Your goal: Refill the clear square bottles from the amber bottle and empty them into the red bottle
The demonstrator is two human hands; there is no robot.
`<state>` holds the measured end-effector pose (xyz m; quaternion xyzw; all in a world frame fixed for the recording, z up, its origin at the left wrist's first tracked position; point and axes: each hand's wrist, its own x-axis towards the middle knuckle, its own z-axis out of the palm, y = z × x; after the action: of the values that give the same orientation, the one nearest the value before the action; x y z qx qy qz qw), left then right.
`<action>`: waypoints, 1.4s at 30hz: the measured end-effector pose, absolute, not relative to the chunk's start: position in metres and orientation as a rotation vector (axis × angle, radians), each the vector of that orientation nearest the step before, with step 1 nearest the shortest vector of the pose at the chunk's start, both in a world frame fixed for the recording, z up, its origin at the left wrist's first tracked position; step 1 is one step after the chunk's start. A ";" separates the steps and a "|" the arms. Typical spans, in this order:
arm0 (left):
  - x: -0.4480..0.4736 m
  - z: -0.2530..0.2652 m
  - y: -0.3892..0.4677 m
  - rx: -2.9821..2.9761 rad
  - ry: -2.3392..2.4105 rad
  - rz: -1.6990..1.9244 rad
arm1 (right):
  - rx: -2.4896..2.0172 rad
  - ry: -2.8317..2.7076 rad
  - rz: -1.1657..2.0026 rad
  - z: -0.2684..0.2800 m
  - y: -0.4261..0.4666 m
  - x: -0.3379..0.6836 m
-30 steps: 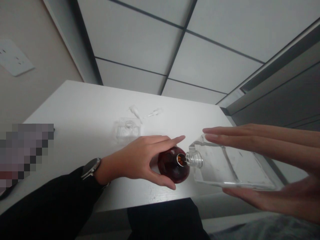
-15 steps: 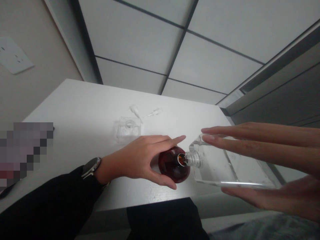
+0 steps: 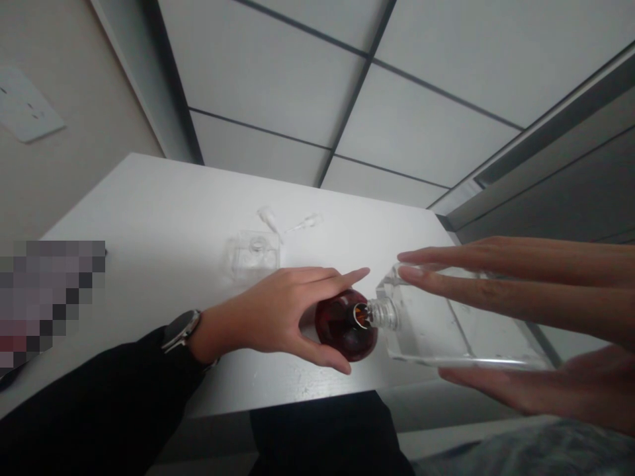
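My left hand [image 3: 292, 314], with a watch on its wrist, is wrapped around a dark amber round bottle [image 3: 342, 330] standing on the white table. The amber bottle is uncapped, its mouth facing up. From the right side, my right hand [image 3: 520, 291] grips a large clear square bottle [image 3: 436, 324] between fingers above and thumb below. This bottle is tipped nearly level, and its threaded neck meets the rim of the amber bottle's mouth. Any liquid passing between them is hard to make out.
Beyond my left hand stands a small clear square bottle [image 3: 255, 254]. Two clear pump or dropper tops [image 3: 303, 223] lie behind it on the white table [image 3: 163, 218]. A blurred-out object [image 3: 49, 297] sits at the left edge. White panels rise behind the table.
Almost nothing differs. Both hands keep their holds, and the clear bottle's neck remains at the amber bottle's mouth; the view has shifted very slightly.
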<state>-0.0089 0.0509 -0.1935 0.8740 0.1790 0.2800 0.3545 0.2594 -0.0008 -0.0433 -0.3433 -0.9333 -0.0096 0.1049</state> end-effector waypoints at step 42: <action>-0.009 -0.193 0.050 2.283 0.473 0.746 | -0.999 -2.847 -0.099 -0.028 0.007 0.248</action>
<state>-0.0094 0.0500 -0.1932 0.8770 0.1817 0.2867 0.3400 0.2479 0.0066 -0.0283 -0.3303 -0.9413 -0.0329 0.0611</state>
